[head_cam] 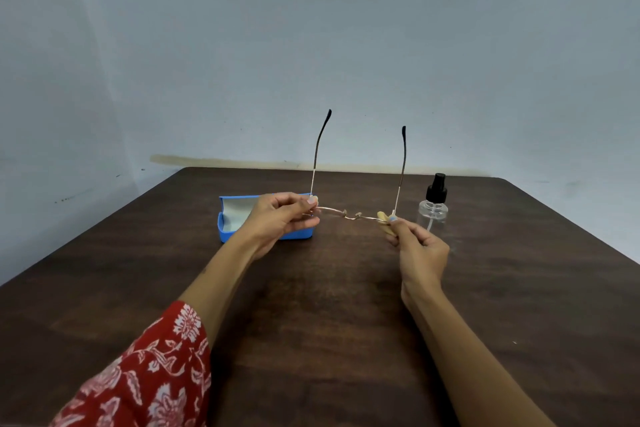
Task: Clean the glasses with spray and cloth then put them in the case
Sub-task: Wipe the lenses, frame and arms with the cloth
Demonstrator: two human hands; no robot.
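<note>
Above table (pixel 311 322): left hand (pixel 280 218), right hand (pixel 420 248) pinch glasses (pixel 349 215); no legible writing.

No readable text, label, brand or number anywhere: spray bottle (pixel 433 210) plain, case (pixel 230 218) unmarked.

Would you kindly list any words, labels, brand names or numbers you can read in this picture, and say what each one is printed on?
There is no readable text in this view.
spray bottle: clear body and black pump, no label showing.
blue case: lying open, plain outside and lining, no print showing.
glasses: held by the left hand and right hand; any marking on the thin arms is too small to tell.
red sleeve: white floral pattern only, no lettering.
</note>
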